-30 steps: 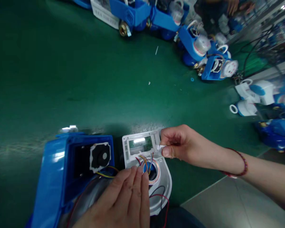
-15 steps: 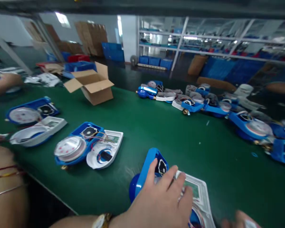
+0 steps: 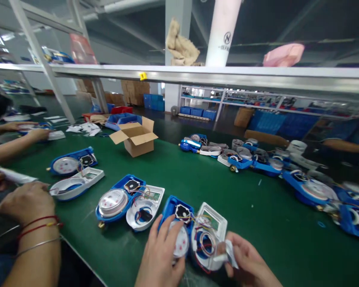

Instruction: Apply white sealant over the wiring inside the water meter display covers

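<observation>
On the green tabletop point(image 3: 179, 175), the left hand point(image 3: 158, 255) is now grasping the blue meter point(image 3: 170, 204) across its dial point(image 3: 182, 243), no longer overlapping the white cover point(image 3: 223, 228) beside it; the wiring point(image 3: 201, 240) is lying accessible, the right hand point(image 3: 248, 257) pinching a white strip point(image 3: 231, 255).

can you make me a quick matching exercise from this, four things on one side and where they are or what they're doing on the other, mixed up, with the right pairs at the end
Column one
1. left hand
2. right hand
3. cardboard box
4. yellow tag

Column two
A. on the front edge of the overhead shelf
B. holding a small white piece
C. standing on the green table, flaps open
D. over a round dial, partly covering it

Right pairs: 1-D, 2-B, 3-C, 4-A
</observation>
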Motion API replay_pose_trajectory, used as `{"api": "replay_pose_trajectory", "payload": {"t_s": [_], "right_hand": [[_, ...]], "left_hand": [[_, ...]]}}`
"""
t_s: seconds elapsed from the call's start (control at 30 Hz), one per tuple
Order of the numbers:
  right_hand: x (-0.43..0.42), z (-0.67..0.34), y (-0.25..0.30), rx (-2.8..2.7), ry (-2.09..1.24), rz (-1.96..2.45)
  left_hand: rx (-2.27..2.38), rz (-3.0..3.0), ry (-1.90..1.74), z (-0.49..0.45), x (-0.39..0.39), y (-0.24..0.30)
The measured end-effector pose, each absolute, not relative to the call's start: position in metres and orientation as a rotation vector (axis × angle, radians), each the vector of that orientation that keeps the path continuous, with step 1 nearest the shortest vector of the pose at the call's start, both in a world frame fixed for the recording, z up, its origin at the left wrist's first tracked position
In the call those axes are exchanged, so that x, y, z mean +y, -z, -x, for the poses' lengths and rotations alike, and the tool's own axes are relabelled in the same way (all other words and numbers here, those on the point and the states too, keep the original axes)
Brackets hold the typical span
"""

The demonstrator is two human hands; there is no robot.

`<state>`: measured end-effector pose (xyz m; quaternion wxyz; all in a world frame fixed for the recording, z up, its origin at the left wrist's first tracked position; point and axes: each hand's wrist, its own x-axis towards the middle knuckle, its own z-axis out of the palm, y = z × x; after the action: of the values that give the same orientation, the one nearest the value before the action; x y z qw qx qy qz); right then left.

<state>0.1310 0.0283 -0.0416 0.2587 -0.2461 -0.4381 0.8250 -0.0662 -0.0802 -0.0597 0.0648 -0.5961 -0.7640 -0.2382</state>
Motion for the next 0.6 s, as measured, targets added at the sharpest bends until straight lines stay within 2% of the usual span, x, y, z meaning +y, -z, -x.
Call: {"api": "replay_pose_trajectory", "payload": {"t_s": [0.23,0.47,0.6], "right_hand": [[0.043,-0.067,0.034,-1.181,-2.231,0.486],[0.054,0.002,0.056,-1.045,-2.202,0.423],[0.067,-0.002,0.057,-0.87,-2.186,0.436]], "left_hand": [[-2.234,1.753,0.685,0.143,-0.076,0.083],[-2.307,1.655,0.598,0.2,-0.044,0.066],[-2.311,1.653,0.528,0.227,-0.024,0.062]]}}
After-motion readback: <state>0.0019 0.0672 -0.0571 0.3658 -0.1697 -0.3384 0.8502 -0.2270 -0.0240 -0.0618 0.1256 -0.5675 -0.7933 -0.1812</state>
